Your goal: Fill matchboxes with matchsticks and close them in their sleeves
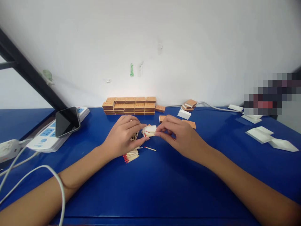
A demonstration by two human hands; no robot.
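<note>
Both hands meet over the middle of the blue table. My left hand and my right hand together hold a small white matchbox tray with red-tipped matches lying in it. Under my left hand rests a loose bundle of red-tipped matches. A single match lies on the table just below the tray. Two brown matchbox sleeves lie behind my right hand.
A stacked wall of brown matchboxes stands at the back by the wall. More sleeves and white trays lie to its right, and white trays at far right. A phone rests on a power strip at left, with white cables.
</note>
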